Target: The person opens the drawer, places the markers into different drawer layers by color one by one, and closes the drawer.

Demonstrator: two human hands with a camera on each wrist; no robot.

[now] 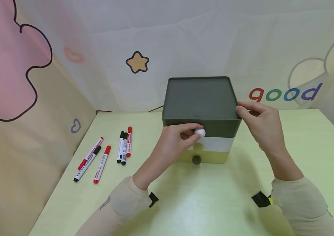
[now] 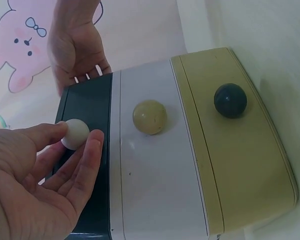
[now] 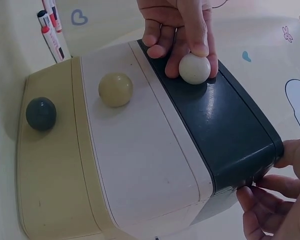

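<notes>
A small three-tier drawer box [image 1: 199, 98] stands on the table, dark green on top, white in the middle and yellow-green below. My left hand [image 1: 174, 141] pinches the round white knob [image 2: 76, 134] of the top drawer [image 3: 225, 125] between thumb and fingers. At the box's right side, my right hand [image 1: 262, 126] grips the top rim, thumb on the edge and fingers bent under it. The middle drawer has a pale yellow knob [image 2: 150, 117] and the bottom one a dark knob [image 2: 230, 100]. All three drawers look closed.
Left of the box, several red and black markers lie on the pale green table [image 1: 202, 206]: upright-lying black markers [image 1: 120, 147] beside a red marker [image 1: 129, 141], and a slanted group with another red marker [image 1: 102, 164]. A printed cloth [image 1: 155, 29] hangs behind.
</notes>
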